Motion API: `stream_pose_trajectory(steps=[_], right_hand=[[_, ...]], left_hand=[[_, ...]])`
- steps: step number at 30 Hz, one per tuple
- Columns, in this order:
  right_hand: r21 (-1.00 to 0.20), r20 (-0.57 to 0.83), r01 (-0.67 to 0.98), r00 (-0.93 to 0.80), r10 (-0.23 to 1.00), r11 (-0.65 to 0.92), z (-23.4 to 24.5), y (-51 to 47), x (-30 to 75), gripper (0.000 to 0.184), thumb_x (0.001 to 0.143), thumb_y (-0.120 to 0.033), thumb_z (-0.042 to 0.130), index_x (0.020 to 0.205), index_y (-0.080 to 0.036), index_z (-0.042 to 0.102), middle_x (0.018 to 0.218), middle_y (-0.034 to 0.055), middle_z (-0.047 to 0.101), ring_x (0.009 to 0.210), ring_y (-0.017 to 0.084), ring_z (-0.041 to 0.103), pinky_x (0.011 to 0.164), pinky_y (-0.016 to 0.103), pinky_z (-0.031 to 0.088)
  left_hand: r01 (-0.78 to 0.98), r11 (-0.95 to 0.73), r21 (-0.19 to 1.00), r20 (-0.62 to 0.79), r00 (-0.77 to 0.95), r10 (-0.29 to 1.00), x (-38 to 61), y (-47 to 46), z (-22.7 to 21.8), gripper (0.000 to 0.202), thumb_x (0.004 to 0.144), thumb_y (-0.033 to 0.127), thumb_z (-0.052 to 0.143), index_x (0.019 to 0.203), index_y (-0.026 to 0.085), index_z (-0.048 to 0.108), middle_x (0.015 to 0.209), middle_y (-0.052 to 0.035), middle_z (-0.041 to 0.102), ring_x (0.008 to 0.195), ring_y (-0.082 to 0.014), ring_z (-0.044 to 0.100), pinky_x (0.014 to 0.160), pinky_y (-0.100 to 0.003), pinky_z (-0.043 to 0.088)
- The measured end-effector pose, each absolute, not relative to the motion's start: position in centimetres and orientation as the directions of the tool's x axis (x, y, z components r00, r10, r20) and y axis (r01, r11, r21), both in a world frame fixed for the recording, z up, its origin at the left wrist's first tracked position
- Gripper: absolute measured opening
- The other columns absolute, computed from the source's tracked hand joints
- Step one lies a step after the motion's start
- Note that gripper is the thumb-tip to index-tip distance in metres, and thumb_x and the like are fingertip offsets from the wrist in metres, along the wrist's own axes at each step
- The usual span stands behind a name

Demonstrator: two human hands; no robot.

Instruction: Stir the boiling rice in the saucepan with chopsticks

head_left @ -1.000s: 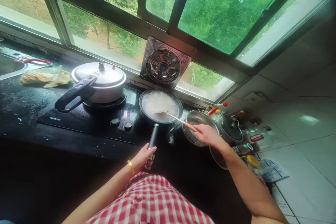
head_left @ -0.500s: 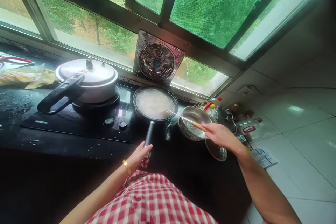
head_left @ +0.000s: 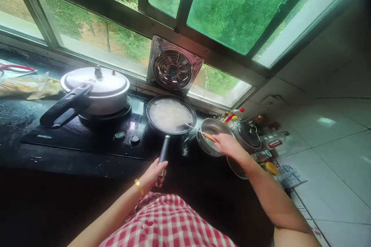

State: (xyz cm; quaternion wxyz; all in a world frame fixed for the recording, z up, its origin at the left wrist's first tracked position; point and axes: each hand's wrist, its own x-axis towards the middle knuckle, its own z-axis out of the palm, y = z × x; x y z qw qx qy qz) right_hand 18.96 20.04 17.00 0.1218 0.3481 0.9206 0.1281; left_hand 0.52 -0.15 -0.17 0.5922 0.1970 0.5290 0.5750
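- Head view, the only one: the left hand [head_left: 153, 173] sat at the near edge of the counter with its fingers curled shut around the end of the long black handle of the frying pan [head_left: 171, 115]. There was a gold bangle [head_left: 139, 187] on that wrist.
- The frying pan stood on the black hob [head_left: 87, 135], right of the middle, with its handle pointing back toward the person. It was full of something whitish and foamy.
- The right hand [head_left: 229, 146] was out to the right of the pan, fingers closed on the orange handle of a stirring utensil [head_left: 199, 131]. Its thin metal shaft ran left and its tip was down in the white stuff at the pan's right side. Couldn't tell what kind of head it had, it was under the foam.
- Just under and behind that hand was a wire-mesh strainer [head_left: 211, 125], next to the pan's right edge. A dark pot with a glass lid [head_left: 247, 136] stood right of the strainer.
- On the left of the hob was a silver pressure cooker [head_left: 95, 87], well apart from both hands, and two knobs [head_left: 119, 136] sat between it and the pan.
- A small metal fan [head_left: 173, 70] leaned at the window on the far side of the pan.
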Motion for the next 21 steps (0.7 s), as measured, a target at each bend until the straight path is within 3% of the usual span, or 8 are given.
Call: stream_pose_trajectory(steps=[16, 21], right_hand=[[0.276, -0.017, 0.682, -0.701, 0.713, 0.677, 12.8, 23.1, 14.3, 0.030, 0.090, -0.023, 0.040, 0.114, -0.020, 0.056, 0.093, 0.0097, 0.064, 0.084, 0.022, 0.062, 0.067, 0.027, 0.039], [0.194, -0.021, 0.693, -0.705, 0.709, 0.694, 11.7, 23.9, 12.1, 0.031, 0.088, -0.022, 0.040, 0.114, -0.020, 0.058, 0.093, 0.0098, 0.066, 0.083, 0.021, 0.061, 0.065, 0.026, 0.037]], left_hand=[[-0.456, 0.288, 0.842, -0.421, -0.223, 0.879, 0.3, -0.1, -0.7, 0.050, 0.069, 0.059, 0.057, 0.095, 0.024, 0.033, 0.056, 0.0094, 0.043, 0.038, -0.0061, 0.037, 0.033, -0.017, 0.033], [-0.447, 0.289, 0.847, -0.420, -0.228, 0.878, 0.4, 0.0, -0.6, 0.047, 0.071, 0.058, 0.056, 0.093, 0.024, 0.032, 0.057, 0.0090, 0.044, 0.038, -0.0056, 0.037, 0.033, -0.017, 0.034]])
